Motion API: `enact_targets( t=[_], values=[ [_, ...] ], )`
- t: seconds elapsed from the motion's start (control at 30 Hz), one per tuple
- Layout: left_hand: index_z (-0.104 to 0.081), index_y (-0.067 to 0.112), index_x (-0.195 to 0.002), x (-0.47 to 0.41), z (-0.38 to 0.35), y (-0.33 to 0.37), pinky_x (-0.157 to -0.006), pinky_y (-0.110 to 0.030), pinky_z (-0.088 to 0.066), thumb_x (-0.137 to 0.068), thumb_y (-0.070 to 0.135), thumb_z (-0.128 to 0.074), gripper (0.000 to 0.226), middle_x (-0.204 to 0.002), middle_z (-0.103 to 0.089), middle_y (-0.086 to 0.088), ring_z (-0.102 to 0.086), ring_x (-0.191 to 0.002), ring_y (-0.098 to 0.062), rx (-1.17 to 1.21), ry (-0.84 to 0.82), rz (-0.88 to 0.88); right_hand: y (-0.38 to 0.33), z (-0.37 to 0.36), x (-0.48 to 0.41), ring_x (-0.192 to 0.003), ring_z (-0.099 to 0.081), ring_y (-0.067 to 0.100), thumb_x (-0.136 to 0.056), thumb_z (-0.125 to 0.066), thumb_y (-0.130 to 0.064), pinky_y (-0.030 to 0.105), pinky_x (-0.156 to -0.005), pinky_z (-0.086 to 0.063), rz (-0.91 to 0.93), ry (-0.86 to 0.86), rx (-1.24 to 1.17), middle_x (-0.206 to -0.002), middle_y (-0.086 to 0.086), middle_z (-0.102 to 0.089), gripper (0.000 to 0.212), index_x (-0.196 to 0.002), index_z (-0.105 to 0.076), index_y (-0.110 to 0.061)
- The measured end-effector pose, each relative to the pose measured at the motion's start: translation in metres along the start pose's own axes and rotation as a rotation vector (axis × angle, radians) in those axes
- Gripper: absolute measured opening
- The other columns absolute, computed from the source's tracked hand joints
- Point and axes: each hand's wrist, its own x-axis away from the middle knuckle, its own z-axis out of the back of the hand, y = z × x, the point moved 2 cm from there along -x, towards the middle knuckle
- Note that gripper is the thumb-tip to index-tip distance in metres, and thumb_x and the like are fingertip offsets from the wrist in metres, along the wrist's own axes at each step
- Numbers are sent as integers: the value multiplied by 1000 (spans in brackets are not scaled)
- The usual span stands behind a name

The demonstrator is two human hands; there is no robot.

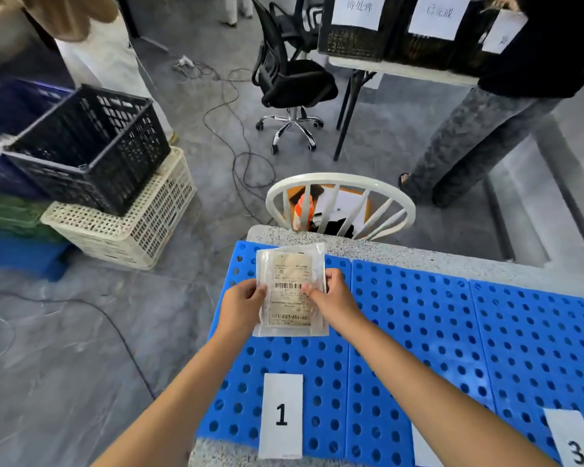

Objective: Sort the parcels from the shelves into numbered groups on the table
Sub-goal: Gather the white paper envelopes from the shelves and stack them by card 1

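Observation:
A flat clear-plastic parcel (289,274) with a beige shipping label and barcode is held just above the far left part of the blue perforated mat (418,332). My left hand (243,306) pinches its left edge. My right hand (332,296) pinches its right side, thumb on the label. Nearer to me on the mat lies the white card marked 1 (281,414). The card marked 3 (573,439) sits at the lower right. A sliver of another white card (422,449) shows between them, its number hidden by my right arm.
A white chair (341,183) stands behind the speckled table's far edge (402,252). Stacked black (91,146) and cream crates (132,227) sit on the floor at left, with cables nearby. A person in patterned trousers (469,143) stands at right beside a table of labelled black bins (354,42).

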Motion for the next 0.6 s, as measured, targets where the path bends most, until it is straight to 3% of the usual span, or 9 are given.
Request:
enact_targets(
  t=[0.1, 0.17, 0.23, 0.33, 0.47, 0.6],
  values=[
    [-66, 0, -93, -22, -1, -4, -53, -22, -42, -98, 17, -50, 24, -80, -67, -9, -54, -62, -13, -111, -27, 14, 2, -11, -20, -78, -52, 3, -95, -57, -25, 17, -53, -36, -42, 2, 76, -103, -4, -51, 33, -119, -39, -12],
    [-67, 3, -97, -37, -1, -9, -56, -23, -47, -98, 17, -50, 22, -88, -71, -10, -61, -69, -17, -148, -56, 20, 7, -19, -31, -74, -48, 2, -96, -57, -25, 14, -48, -33, -88, 0, 106, -107, -3, -50, 35, -121, -38, -9],
    [-67, 6, -99, -49, -1, -14, -61, -26, -51, -98, 17, -50, 21, -91, -72, -8, -67, -78, -22, -164, -66, 25, 13, -26, -41, -80, -51, 4, -96, -57, -24, 10, -45, -31, -122, -12, 125, -121, 3, -50, 41, -127, -36, -7],
    [-67, 13, -102, -62, -3, -18, -64, -20, -50, -98, 18, -50, 18, -93, -71, 2, -66, -85, -15, -189, -70, 4, 19, -34, -55, -102, -54, 16, -95, -58, -25, 9, -47, -31, -151, -7, 138, -135, 10, -45, 50, -134, -32, -6],
    [-64, 15, -112, -76, -10, -24, -75, -24, -52, -98, 16, -50, 20, -100, -68, 5, -64, -92, -12, -181, -100, 9, 25, -38, -69, -84, -49, 11, -95, -58, -25, 13, -48, -31, -162, -6, 177, -110, 1, -44, 45, -128, -34, -8],
    [-60, 16, -115, -82, -14, -32, -65, -16, -47, -99, 18, -50, 20, -100, -68, 6, -64, -89, -8, -191, -89, 12, 31, -42, -79, -96, -51, 15, -94, -59, -25, 13, -51, -33, -171, -22, 191, -112, 1, -46, 43, -125, -35, -10]
  ],
)
